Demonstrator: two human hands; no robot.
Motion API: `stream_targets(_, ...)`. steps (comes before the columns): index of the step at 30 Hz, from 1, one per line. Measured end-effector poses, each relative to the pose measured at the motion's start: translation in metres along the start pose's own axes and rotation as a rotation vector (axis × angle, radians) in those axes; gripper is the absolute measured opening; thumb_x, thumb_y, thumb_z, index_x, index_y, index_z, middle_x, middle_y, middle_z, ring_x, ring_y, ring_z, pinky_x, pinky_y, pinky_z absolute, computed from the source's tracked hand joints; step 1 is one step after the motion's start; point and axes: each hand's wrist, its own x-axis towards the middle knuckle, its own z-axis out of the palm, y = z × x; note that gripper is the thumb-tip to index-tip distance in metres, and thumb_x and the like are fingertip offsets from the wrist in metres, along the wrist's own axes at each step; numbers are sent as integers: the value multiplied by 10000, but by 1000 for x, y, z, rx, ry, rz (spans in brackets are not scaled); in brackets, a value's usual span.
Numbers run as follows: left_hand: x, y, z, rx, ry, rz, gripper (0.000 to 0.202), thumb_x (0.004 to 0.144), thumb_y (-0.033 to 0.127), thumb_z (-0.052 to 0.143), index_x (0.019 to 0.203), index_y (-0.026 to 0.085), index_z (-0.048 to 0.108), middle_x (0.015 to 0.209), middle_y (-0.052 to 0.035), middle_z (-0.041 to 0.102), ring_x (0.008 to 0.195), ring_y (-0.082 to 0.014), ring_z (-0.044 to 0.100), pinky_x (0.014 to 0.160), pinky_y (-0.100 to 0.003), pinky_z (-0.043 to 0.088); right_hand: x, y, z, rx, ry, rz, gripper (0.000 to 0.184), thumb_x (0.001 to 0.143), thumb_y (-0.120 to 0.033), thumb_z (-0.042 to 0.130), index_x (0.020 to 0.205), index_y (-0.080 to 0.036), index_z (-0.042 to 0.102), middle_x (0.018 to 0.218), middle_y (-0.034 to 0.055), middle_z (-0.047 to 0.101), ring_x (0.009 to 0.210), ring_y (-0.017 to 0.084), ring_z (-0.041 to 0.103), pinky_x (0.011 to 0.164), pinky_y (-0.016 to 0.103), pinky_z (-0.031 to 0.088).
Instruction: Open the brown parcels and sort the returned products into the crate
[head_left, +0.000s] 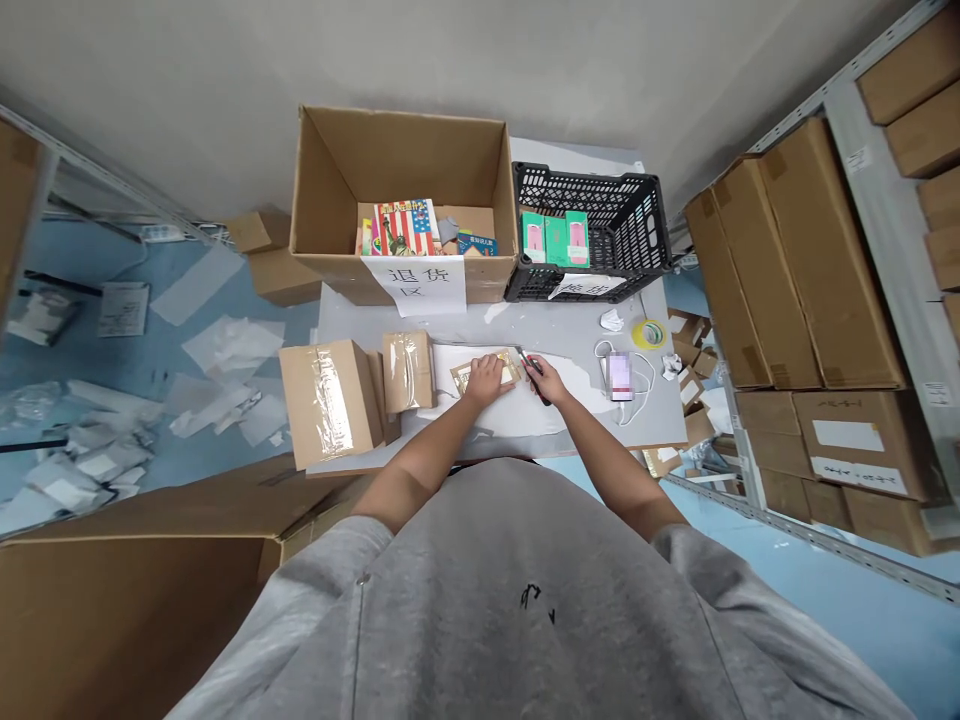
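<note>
Left hand point(484, 380) spread flat, palm down, pinning flat kraft parcel point(495, 374) onto crumpled white paper point(442, 372), so parcel can't slide around. Right hand point(547, 382) curled, pinching dark box cutter point(534, 374) by handle, tip right at parcel's edge, good angle for control. Grey table point(577, 325) under everything. Tape-wrapped cardboard boxes point(330, 402) at 9 o'clock, tape glossy. Open carton point(397, 150) at 12, picture books inside. Black plastic crate point(637, 215) at 1, green boxes point(555, 238) in it. Yellow tape roll point(649, 334) at 2, phone point(619, 376) at 3.
</note>
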Motion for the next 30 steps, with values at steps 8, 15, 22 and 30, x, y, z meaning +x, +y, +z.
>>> stream_targets(8,0,-1,5,11,-26,30,586,1006,655,512,1338,183,616,1351,-215,613,1308,-385,509,1096,-510,346,-11,4,-12,-3,-125,44,586,906,-330,731,1480,-240,651,691,-61,669,461,77,509,442,176,421)
stream_targets(15,-2,0,6,43,-37,84,560,1036,617,464,1365,189,610,1357,-221,608,1308,-389,508,1086,-510,339,-10,10,-14,-21,-165,-8,514,943,-277,669,1453,-208,681,628,-58,638,420,82,469,418,192,383)
stream_targets(22,-1,-5,9,95,27,165,473,1038,558,513,1288,181,650,1273,-209,654,1231,-377,553,1027,-487,374,-12,12,-9,-8,-149,29,497,963,-278,663,1452,-195,673,621,-58,623,422,81,469,416,188,381)
stream_targets(30,2,-7,3,92,58,209,419,1038,497,543,1267,167,660,1232,-198,663,1212,-362,566,1021,-465,389,-18,21,-18,-105,-95,-14,524,1017,-347,554,1523,-219,597,764,-29,668,480,93,507,479,207,446)
